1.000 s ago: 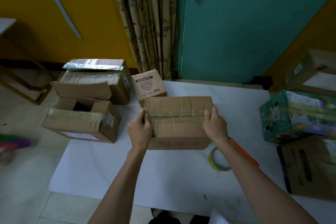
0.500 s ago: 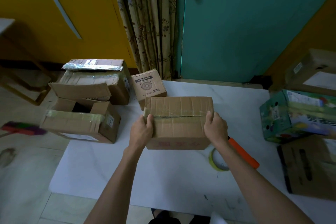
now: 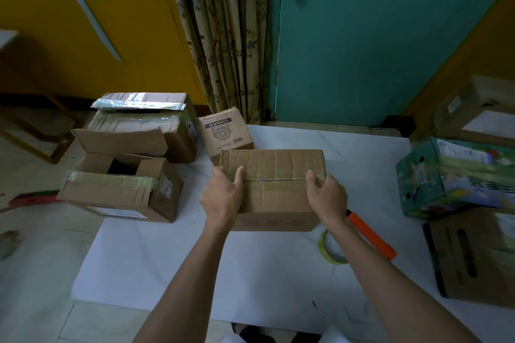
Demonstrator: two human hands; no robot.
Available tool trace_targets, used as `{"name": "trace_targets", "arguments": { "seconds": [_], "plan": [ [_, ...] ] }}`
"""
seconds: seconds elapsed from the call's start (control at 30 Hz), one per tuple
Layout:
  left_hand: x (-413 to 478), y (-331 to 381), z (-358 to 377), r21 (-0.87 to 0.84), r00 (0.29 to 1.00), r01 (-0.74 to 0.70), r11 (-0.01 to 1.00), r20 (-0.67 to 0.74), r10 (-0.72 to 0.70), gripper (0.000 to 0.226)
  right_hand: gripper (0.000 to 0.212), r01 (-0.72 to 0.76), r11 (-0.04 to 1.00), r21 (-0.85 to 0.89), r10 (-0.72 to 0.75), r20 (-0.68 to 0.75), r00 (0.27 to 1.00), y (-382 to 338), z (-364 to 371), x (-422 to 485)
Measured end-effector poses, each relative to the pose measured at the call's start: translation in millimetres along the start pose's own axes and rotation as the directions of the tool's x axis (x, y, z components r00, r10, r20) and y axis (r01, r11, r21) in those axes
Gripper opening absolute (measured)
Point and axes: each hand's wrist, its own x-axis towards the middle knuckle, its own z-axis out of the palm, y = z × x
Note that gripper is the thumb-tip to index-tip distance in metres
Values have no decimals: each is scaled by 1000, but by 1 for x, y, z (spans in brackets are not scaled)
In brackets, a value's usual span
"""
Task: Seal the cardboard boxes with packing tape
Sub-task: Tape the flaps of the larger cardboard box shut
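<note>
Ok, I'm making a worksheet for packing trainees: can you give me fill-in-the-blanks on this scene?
The left hand and the right hand both grip one ____ box.
Its top seam is covered with clear ____.
The tape roll lies on the white table by the ____ forearm.
Beside the roll lies a tool whose handle is ____.
Missing: cardboard; tape; right; orange.

Table (image 3: pixel 195 273) front free; tape roll (image 3: pixel 325 245), orange handle (image 3: pixel 370 234) right; small box (image 3: pixel 225 133) behind held box (image 3: pixel 278 198), perhaps touching.

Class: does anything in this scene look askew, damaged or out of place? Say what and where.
The open box at far left: its flaps stand apart, a dark gap shows, and wrinkled tape lies bunched across its top.
</note>
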Motion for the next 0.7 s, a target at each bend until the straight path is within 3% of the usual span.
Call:
{"name": "trace_targets", "arguments": {
  "seconds": [0.1, 0.23, 0.27, 0.37, 0.43, 0.53, 0.7],
  "plan": [
    [3, -2, 0, -63, 999, -21, 998, -46, 18, 41, 45, 22, 1000, -4, -22, -77, 997, 2, -1, -2],
    [-2, 2, -2, -79, 997, -39, 996, -72, 33, 36, 47, 9, 1000, 1, -8, -79, 997, 1, 0, -3],
    [-5, 5, 0, -60, 997, -53, 997, -63, 49, 45, 48, 4, 1000, 11, -4, -62, 998, 1, -1, -3],
    [-15, 21, 11, 176, 998, -26, 984, 64, 15, 112, 58, -53, 998, -20, 55, 76, 996, -2, -3, -3],
    [-19, 34, 18, 245, 991, -35, 969, 132, 2, 129, 62, -87, 996, -28, 89, 129, 988, -4, -4, -1],
    [-15, 35, 20, 216, 995, -39, 976, 97, 18, 123, 52, -81, 997, 1, 81, 110, 991, -2, -2, 2],
    [-9, 10, 14, 70, 985, -121, 990, -111, 128, 79, 51, 8, 1000, -2, -8, -38, 999, 3, 1, 0]
  ]
}}
